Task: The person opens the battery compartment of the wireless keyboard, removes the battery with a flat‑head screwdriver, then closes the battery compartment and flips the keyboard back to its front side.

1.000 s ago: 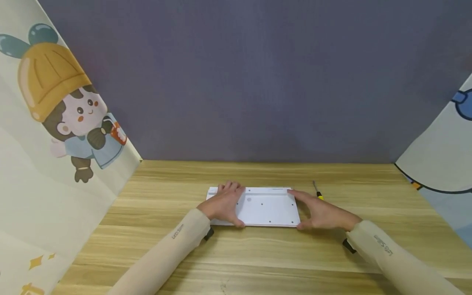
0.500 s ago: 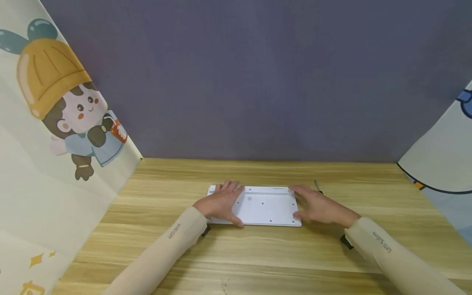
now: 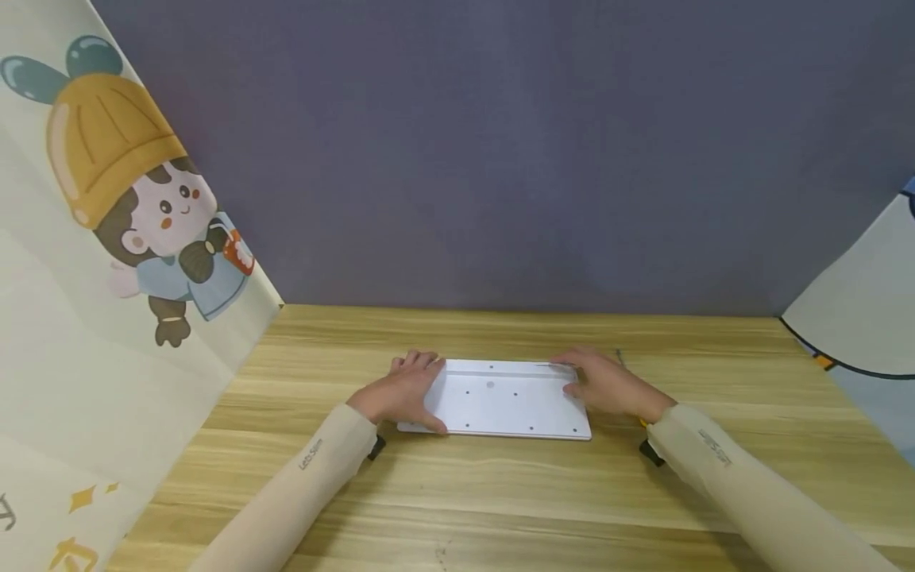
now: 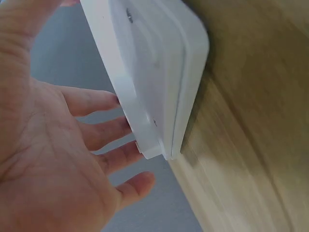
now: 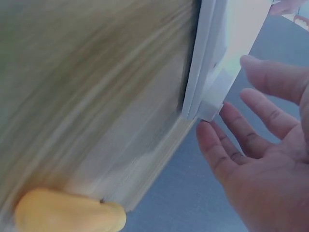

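A white keyboard lies underside up on the wooden table, its raised strip along the far edge and small screws dotted over it. My left hand spans its left end, thumb at the near edge and fingers over the far edge. In the left wrist view, the fingers of that hand touch the outer side of the keyboard's strip. At the far right corner is my right hand, fingers at the far edge. Its thumb hovers by the strip in the right wrist view, where the hand looks loosely spread.
A screwdriver lies right of the keyboard, partly hidden by the right hand; its yellow handle shows in the right wrist view. A dark grey partition stands behind the wooden table. Cartoon-printed curtains flank it.
My left hand has slid left along the keyboard towards its end. The right hand has moved in over the far right corner, its thumb leaving the near edge. The keyboard has barely shifted.
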The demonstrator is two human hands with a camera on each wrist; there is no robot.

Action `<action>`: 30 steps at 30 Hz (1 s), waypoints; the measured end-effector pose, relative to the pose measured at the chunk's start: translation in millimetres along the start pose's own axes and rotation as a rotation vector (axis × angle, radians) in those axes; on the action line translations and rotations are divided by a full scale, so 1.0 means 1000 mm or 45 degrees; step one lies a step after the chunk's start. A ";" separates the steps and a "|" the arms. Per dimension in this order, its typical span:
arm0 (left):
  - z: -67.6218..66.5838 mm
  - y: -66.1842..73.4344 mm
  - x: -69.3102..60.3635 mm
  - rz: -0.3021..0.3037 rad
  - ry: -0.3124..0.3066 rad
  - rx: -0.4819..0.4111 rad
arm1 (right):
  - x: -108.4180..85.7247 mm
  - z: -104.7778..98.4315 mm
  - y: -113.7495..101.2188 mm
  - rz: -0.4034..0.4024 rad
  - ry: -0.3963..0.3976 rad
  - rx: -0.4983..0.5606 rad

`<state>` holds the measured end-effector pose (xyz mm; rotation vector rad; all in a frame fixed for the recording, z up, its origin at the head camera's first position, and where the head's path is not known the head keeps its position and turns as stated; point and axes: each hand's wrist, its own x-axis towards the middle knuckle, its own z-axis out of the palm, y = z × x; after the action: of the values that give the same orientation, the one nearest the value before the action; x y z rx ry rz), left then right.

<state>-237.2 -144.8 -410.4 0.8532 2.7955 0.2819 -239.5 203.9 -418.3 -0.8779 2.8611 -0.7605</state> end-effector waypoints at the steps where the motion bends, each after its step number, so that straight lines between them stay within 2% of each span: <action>1: 0.000 0.000 0.000 0.002 0.000 0.007 | 0.002 0.000 -0.001 0.020 -0.003 0.004; 5: 0.002 0.000 -0.001 0.026 0.019 0.025 | 0.008 0.001 -0.002 0.059 0.002 0.006; 8: 0.003 -0.001 -0.001 0.035 0.038 0.017 | 0.015 0.002 -0.004 0.045 0.031 0.024; 13: 0.002 -0.005 -0.005 -0.004 0.052 -0.007 | 0.025 0.004 -0.004 0.030 0.059 0.068; 17: 0.000 -0.008 -0.008 -0.048 0.073 -0.034 | 0.030 0.005 -0.003 0.052 0.045 0.098; 25: -0.001 -0.015 -0.013 -0.030 0.074 -0.037 | 0.040 0.006 -0.004 0.096 -0.003 0.127; 30: -0.001 -0.020 -0.017 -0.070 0.065 -0.053 | 0.044 0.005 -0.008 0.144 -0.021 0.153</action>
<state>-234.5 -170.5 -412.0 0.7693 2.8437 0.3569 -271.4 171.8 -415.2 -0.6976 2.7886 -0.8960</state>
